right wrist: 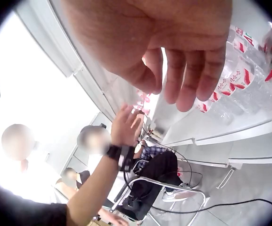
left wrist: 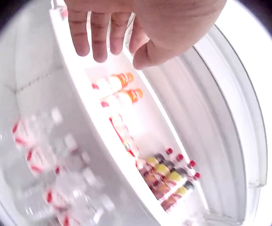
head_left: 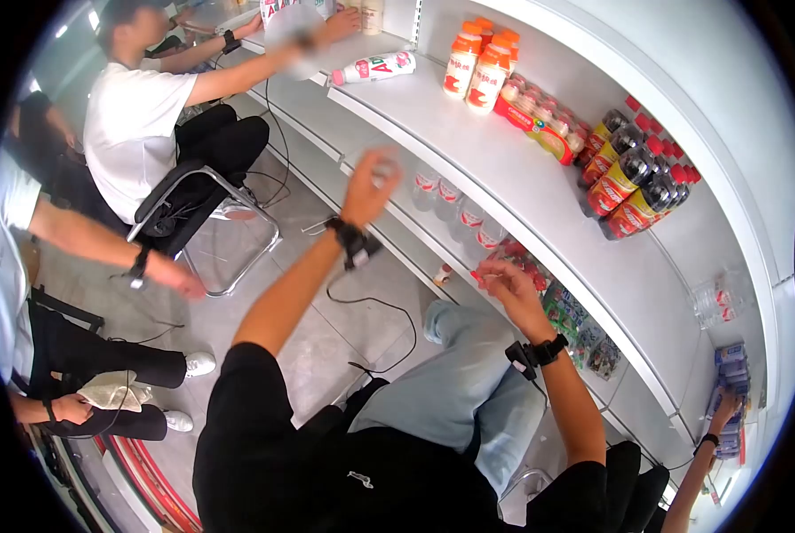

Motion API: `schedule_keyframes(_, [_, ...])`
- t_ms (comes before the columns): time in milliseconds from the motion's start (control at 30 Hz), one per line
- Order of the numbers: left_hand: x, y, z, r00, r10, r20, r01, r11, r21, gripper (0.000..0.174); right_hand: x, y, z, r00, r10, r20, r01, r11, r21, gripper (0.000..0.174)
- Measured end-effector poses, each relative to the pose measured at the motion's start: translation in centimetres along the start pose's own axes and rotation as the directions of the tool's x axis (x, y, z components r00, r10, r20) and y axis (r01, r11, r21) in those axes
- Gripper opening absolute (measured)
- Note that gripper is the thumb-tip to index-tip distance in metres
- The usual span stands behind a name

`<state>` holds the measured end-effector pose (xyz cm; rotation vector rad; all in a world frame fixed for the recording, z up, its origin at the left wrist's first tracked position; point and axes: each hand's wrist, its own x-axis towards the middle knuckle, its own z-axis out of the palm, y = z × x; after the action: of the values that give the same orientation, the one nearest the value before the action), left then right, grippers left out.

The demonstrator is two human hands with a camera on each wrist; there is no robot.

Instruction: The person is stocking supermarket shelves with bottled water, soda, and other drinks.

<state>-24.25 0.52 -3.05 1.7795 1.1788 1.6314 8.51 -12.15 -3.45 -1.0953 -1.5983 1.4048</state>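
My left hand (head_left: 368,188) hovers in front of the shelving with its fingers loosely bent and nothing in them. Past it in the left wrist view are clear bottles (left wrist: 43,160) with red-and-white labels on the lower shelf. My right hand (head_left: 515,293) is at the upper shelf's front edge, fingers relaxed; the right wrist view shows no object in it. Above, the upper shelf (head_left: 540,191) carries orange-capped white bottles (head_left: 488,75), a wrapped pack of small bottles (head_left: 540,120) and dark drink bottles (head_left: 624,178) with red caps. A white bottle with a pink cap (head_left: 375,68) lies on its side.
A person in a white shirt (head_left: 140,115) sits on a metal-framed chair (head_left: 238,200) at the left, reaching to the shelves. Another person's arm (head_left: 118,244) extends from the left. Black cables (head_left: 384,302) trail across the floor. At the far right, a hand touches purple packages (head_left: 729,391).
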Motion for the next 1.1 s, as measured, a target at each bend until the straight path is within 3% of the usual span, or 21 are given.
schedule_keyframes(67, [6.2,-2.1,-1.9,0.99,-0.026,-0.138,0.034,0.998,0.056,0.042,-0.3,0.5,-0.1,1.0,0.015,0.022,-0.015,1.0,0.017,0.026])
schedule_keyframes(167, [14.3,-7.8,-5.5,0.946,0.285,-0.153,-0.16,0.825,0.542,0.048,-0.5,1.3,-0.2,0.999,-0.006,0.033,0.005,0.999,0.032,0.026])
schedule_keyframes(233, [18.6,-13.5,-7.9,0.974,0.132,-0.185,0.005,0.801,0.598,0.059,-0.8,2.2,-0.6,1.0,0.004,0.016,-0.005,0.997,0.072,0.027])
schedule_keyframes(367, [22.9,-14.8,-10.4,0.985,-0.118,-0.129,0.174,0.647,0.742,0.068,-2.5,2.7,-1.3,0.997,0.075,-0.011,-0.074,0.993,0.095,0.028])
schedule_keyframes(567, [23.5,-13.3,-9.3,0.951,-0.309,-0.014,0.176,0.503,0.846,0.06,-3.7,3.7,-2.2,0.994,0.111,0.0,-0.11,0.982,0.154,0.027])
schedule_keyframes(767, [19.4,-12.8,-7.5,0.979,-0.118,-0.165,0.2,0.707,0.678,0.05,-3.8,4.7,-1.8,0.994,0.097,0.047,-0.103,0.981,0.162,0.027])
schedule_keyframes(800, [19.0,-13.6,-7.4,0.981,-0.054,-0.188,0.159,0.782,0.603,0.047,-3.6,4.4,-1.7,0.993,0.105,0.058,-0.112,0.984,0.14,0.027])
schedule_keyframes(867, [19.0,-16.1,-7.7,0.975,0.041,-0.22,0.099,0.802,0.589,0.046,-4.0,4.2,-1.4,0.995,0.082,0.061,-0.09,0.986,0.137,0.029])
schedule_keyframes(933, [18.7,-14.4,-7.2,0.969,-0.073,-0.238,0.199,0.801,0.564,0.05,-4.2,4.7,-1.6,0.995,0.092,0.05,-0.099,0.983,0.155,0.03])
schedule_keyframes(1000, [18.7,-15.3,-7.5,0.973,-0.028,-0.228,0.163,0.784,0.599,0.053,-4.8,5.5,-1.7,0.997,0.07,0.026,-0.073,0.985,0.156,0.031])
schedule_keyframes(1033, [18.4,-14.6,-7.3,0.971,-0.07,-0.227,0.192,0.797,0.573,0.054,-5.2,5.4,-1.7,0.998,0.064,0.017,-0.066,0.984,0.167,0.032])
schedule_keyframes(1100, [17.6,-13.4,-6.6,0.969,0.014,-0.248,0.11,0.87,0.481,0.05,-5.7,5.0,-2.0,0.999,0.046,0.016,-0.049,0.981,0.187,0.033])
